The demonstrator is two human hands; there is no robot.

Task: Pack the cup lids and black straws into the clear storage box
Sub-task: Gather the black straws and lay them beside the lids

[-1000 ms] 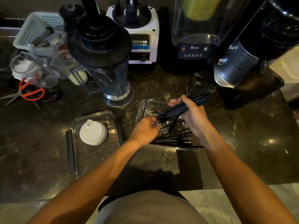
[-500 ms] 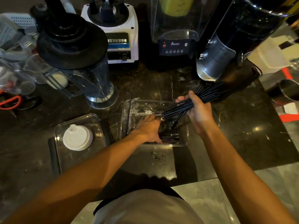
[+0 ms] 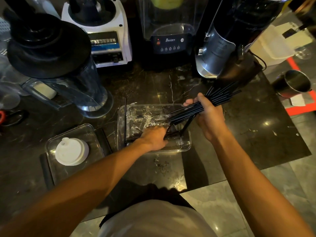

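Observation:
A clear storage box sits on the dark marble counter in the middle. My right hand grips a bundle of black straws slanting over the box's right end, their lower tips dipping inside. My left hand is down inside the box, fingers closed over several black straws lying on its floor. One straw leans along the box's left wall. A white cup lid rests on the box's clear lid to the left.
A blender jug with a black lid stands at the back left. A white blender base, a dark blender and a silver machine line the back. A steel cup sits at the far right. The counter edge is near me.
My left hand has dropped from the straw bundle's tips down into the box onto the straws lying there. The bundle in my right hand has stayed over the box's right end.

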